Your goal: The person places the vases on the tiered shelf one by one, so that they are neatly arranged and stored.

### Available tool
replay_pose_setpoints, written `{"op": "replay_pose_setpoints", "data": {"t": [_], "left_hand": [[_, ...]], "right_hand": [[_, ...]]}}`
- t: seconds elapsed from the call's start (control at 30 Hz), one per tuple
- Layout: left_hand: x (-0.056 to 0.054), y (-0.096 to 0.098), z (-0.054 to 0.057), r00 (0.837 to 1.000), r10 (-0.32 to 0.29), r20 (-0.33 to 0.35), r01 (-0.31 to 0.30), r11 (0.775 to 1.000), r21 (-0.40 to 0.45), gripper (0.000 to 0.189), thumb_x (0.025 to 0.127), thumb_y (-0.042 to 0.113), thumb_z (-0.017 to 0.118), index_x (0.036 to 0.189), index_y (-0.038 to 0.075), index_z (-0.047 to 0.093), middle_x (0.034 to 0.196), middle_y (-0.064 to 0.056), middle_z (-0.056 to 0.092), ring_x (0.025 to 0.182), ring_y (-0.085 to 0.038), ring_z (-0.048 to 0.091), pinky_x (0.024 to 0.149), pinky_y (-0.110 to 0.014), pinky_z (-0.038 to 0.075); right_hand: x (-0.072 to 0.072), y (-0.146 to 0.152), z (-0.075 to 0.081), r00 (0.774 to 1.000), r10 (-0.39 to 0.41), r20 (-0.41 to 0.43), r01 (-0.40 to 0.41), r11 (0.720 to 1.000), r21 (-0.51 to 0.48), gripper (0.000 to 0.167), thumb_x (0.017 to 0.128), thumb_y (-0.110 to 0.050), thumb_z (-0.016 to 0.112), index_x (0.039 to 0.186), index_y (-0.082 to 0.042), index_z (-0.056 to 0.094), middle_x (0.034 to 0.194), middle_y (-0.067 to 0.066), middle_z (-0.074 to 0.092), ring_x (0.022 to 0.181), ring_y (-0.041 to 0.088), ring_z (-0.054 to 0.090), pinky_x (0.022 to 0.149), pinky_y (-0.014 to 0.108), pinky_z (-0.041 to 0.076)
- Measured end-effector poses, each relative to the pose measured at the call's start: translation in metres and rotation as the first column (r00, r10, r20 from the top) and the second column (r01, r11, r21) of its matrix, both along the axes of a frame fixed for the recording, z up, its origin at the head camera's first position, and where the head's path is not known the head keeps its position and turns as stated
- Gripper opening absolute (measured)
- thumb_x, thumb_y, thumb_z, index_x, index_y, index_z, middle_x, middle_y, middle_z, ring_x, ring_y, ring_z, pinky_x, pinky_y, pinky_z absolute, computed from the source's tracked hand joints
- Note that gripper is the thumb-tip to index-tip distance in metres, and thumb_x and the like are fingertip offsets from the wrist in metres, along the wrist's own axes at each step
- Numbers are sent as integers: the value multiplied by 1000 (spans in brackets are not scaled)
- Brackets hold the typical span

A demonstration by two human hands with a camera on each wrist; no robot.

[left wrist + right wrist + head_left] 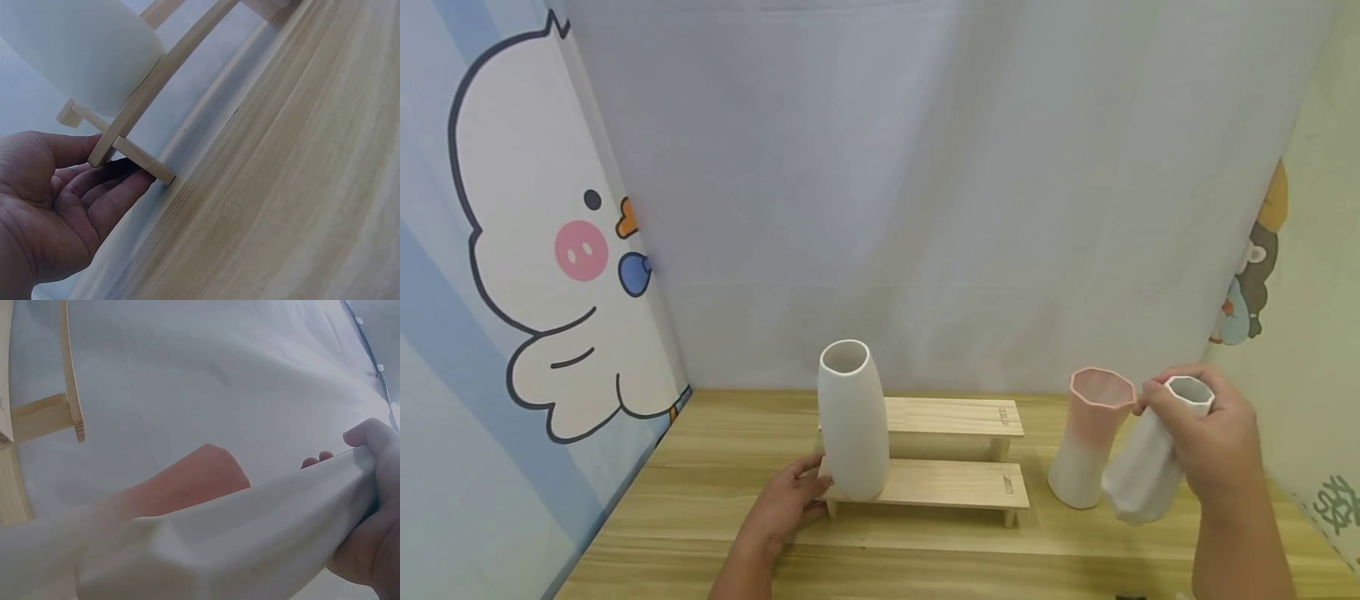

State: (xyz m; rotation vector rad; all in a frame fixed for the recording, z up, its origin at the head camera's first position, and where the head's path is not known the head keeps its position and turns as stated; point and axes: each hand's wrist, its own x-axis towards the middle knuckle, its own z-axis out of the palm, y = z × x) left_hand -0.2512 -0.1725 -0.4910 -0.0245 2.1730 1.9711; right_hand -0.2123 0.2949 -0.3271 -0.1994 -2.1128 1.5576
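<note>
**Two hands, three vases and a stepped wooden stand**

At far left, a cartoon duck (542, 242) is printed on the side panel. Your left hand (786, 500) lies on the wooden table (700, 533), fingers straight and relaxed, touching the left end of the stepped wooden stand (958, 483). A tall white vase (852, 421) stands on the lower step, long axis near vertical, mouth up, leaning slightly left. Small dark marks on the steps' right ends are too small to read.

Further right, a pink-rimmed vase (1090, 437) stands upright on the table. Just beside it, your right hand (1210, 442) grips a faceted white vase (1150, 475) near its neck — fingers curled round it. Its long axis tilts, mouth up and to the right, base low and left beside the pink vase's foot.
</note>
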Motion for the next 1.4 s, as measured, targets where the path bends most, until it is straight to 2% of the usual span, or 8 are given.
{"op": "replay_pose_setpoints", "data": {"t": [0.23, 0.47, 0.83, 1.0, 1.07, 1.13, 1.23, 1.4], "left_hand": [[1, 1, 0, 1000, 7, -11, -6, 1000, 8, 62, 98, 26, 61, 147, -3, 36, 143, -30, 47, 114, -33, 64, 90, -42, 58], [-1, 1, -1, 1000, 7, -14, -7, 1000, 17, 62, 98, 25, 61, 147, -3, 35, 145, -30, 44, 113, -34, 64, 90, -42, 58], [-2, 2, -1, 1000, -2, -19, 3, 999, 45, 61, 98, 21, 60, 147, -5, 36, 141, -32, 48, 112, -33, 64, 89, -41, 58], [-2, 1, -1, 1000, -3, -19, 4, 999, 46, 60, 98, 20, 60, 147, -5, 36, 141, -32, 48, 112, -32, 65, 90, -41, 58], [-1, 1, -1, 1000, -1, -22, 2, 999, 46, 59, 98, 20, 60, 146, -5, 36, 141, -32, 48, 112, -32, 65, 89, -41, 58], [-1, 2, -1, 1000, 2, -24, -1, 999, 47, 59, 98, 20, 60, 146, -5, 36, 141, -32, 48, 111, -32, 65, 89, -41, 58], [0, 2, 0, 1000, 8, -22, -6, 999, 53, 59, 98, 19, 60, 146, -5, 36, 141, -32, 48, 111, -32, 65, 89, -41, 58], [-1, 3, -1, 1000, 22, -23, -20, 998, 56, 57, 99, 16, 59, 146, -7, 36, 141, -33, 48, 110, -33, 65, 88, -44, 59]], "right_hand": [[0, -11, 0, 999, 39, 3, -39, 999, 11, 14, 88, -20, 74, 93, -15, 63, 73, -10, 67, 72, 10, 58, 56, 25, 52], [0, -23, -1, 989, 131, -64, -137, 985, -106, 12, 87, -13, 75, 91, -14, 63, 70, -6, 69, 66, 10, 62, 53, 24, 54], [-3, -40, -7, 979, 178, -94, -182, 982, -39, 11, 89, -13, 72, 92, -10, 61, 73, -3, 70, 67, 14, 64, 55, 29, 55], [-6, -48, -10, 954, 254, -162, -271, 958, -91, 10, 90, -6, 70, 91, -2, 61, 84, 7, 69, 72, 18, 66, 59, 30, 58], [-7, -52, -11, 938, 285, -196, -307, 948, -88, 7, 91, -3, 68, 90, -1, 61, 86, 9, 68, 82, 20, 66, 63, 29, 58], [-7, -56, -11, 928, 304, -217, -326, 943, -74, 5, 91, -1, 66, 89, -2, 61, 85, 9, 68, 92, 22, 64, 67, 27, 57], [-7, -62, -12, 926, 303, -226, -320, 946, -42, 5, 92, -3, 66, 90, -2, 61, 78, 4, 67, 103, 23, 57, 69, 25, 54], [-9, -70, -17, 922, 313, -227, -324, 946, -12, 10, 93, -7, 65, 96, -1, 58, 77, 2, 67, 92, 18, 63, 69, 26, 53]]}}
